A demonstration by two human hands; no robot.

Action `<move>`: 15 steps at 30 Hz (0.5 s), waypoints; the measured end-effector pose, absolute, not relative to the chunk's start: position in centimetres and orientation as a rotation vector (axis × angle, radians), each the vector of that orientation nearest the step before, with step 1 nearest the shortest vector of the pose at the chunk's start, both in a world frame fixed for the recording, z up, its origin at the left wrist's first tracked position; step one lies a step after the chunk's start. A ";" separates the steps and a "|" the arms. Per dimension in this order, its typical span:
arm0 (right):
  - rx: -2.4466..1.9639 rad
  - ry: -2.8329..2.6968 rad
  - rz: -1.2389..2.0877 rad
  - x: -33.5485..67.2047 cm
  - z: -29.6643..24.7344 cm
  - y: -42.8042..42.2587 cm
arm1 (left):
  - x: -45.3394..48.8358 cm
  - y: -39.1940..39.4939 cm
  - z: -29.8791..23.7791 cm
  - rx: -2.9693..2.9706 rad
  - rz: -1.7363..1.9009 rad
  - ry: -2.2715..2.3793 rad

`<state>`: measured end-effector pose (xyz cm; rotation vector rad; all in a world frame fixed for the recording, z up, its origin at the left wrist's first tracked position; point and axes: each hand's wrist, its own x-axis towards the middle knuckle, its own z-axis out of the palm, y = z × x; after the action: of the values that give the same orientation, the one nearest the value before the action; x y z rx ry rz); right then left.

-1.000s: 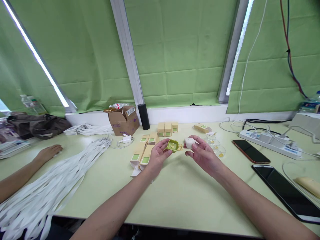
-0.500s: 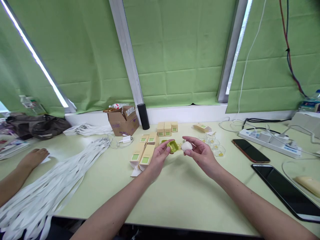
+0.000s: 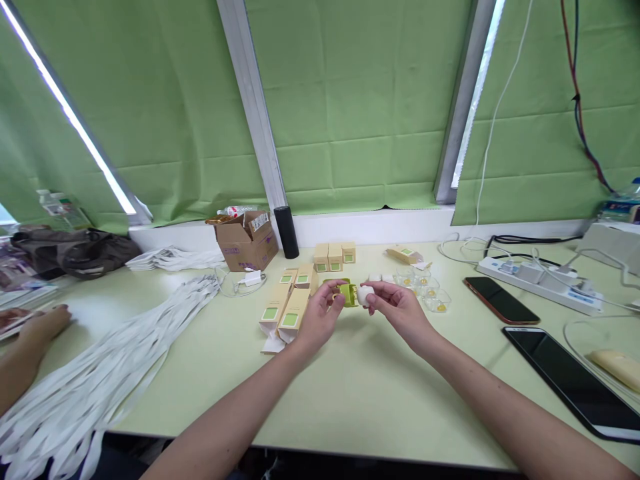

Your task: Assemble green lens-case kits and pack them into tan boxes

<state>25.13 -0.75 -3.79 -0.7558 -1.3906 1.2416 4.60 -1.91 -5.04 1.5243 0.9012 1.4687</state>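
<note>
Between the thumb and fingers of my left hand [image 3: 320, 313] is a small green open-topped case [image 3: 349, 295]. My right hand [image 3: 400, 308] pinches a small white rounded piece [image 3: 365, 296] close against the right side of that case. Whether the two touch is too small to tell. Small yellow cartons with green labels [image 3: 294, 313] lie just left of my left hand, and several more cartons [image 3: 334, 257] stand behind. Clear plastic cups with yellow bits inside [image 3: 431, 293] sit beyond my right hand.
At left are white straps [image 3: 135, 340] and another person's hand [image 3: 50, 327]. A cardboard box [image 3: 247, 243] and a black cylinder [image 3: 286, 232] stand at the back. A power strip [image 3: 540, 287] and two phones, one orange-edged [image 3: 501, 301], one larger [image 3: 565, 380], lie right.
The white piece has moved left, nearer to the green case, which has turned so its inside shows less. The other person's hand has shifted left and now holds something flat.
</note>
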 end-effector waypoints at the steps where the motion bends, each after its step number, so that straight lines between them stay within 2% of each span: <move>1: -0.756 -1.397 1.240 25.1 -3.8 -0.8 | 4.5 -1.9 -5.2 1.554 1.473 0.909; 15: -0.715 -1.467 1.201 24.9 -3.8 -1.0 | 4.5 -2.1 -5.3 1.730 1.467 0.996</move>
<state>24.87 -1.04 -3.75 -0.7151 -1.4666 1.2007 4.47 -2.08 -5.30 1.7296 0.9960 1.4674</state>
